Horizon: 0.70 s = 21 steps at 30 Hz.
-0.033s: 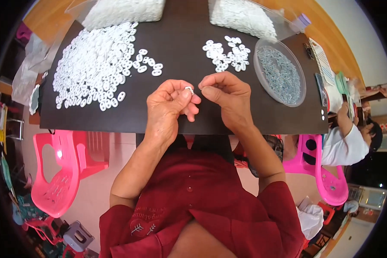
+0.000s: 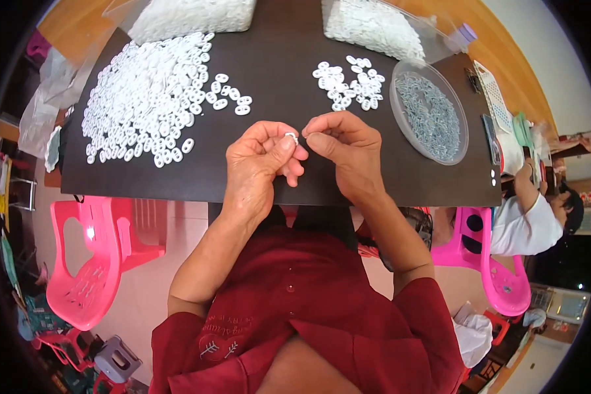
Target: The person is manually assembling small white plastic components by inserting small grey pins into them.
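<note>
Left hand (image 2: 261,161): fingers pinch a small white oval ring (image 2: 291,138), above the near edge of the worktop.
Right hand (image 2: 345,150): fingers curled, tips closed at the same ring.
Worktop (image 2: 276,85): matte black sheet.
Left heap (image 2: 148,98): glossy white oval links.
Right cluster (image 2: 348,82): the same links, fewer.
Dish (image 2: 429,117): round clear plastic, fine grey metal bits.

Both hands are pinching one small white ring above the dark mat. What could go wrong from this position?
1. The small white plastic ring, pinched between left hand and right hand, sits near the black mat's front edge; if it slips, it may fall off.
2. The round clear dish of tiny metal parts lies close beside the right hand; a sideways move might knock it.
</note>
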Motion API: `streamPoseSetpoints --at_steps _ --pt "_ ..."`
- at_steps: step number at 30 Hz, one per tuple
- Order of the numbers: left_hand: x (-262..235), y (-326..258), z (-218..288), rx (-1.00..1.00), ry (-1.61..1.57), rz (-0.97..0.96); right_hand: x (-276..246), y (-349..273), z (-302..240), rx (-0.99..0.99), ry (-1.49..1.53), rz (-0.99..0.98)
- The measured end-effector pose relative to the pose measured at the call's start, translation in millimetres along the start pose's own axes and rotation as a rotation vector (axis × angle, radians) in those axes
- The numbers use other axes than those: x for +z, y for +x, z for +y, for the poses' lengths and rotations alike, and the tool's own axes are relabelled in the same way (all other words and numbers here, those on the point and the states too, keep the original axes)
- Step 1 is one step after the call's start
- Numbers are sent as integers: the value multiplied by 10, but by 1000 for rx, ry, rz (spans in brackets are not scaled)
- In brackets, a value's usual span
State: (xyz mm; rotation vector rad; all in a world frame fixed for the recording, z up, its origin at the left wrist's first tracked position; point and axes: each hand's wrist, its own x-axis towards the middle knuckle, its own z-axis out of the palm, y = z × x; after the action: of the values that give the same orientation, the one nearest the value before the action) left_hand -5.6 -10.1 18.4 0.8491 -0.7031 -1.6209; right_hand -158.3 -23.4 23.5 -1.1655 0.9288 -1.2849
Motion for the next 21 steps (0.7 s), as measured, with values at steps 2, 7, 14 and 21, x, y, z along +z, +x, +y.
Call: streamPoseSetpoints --at_steps 2,7,14,21 --pt "-30 -24 13 4 -3 -11 97 -17 41 4 33 0" --pt "-83 -56 31 19 -123 -27 216 -45 90 -5 77 34" --pt "-105 -75 61 69 -116 -9 262 -65 95 -56 90 35" --pt "-95 -87 51 38 -214 8 242 -90 134 -82 18 45"
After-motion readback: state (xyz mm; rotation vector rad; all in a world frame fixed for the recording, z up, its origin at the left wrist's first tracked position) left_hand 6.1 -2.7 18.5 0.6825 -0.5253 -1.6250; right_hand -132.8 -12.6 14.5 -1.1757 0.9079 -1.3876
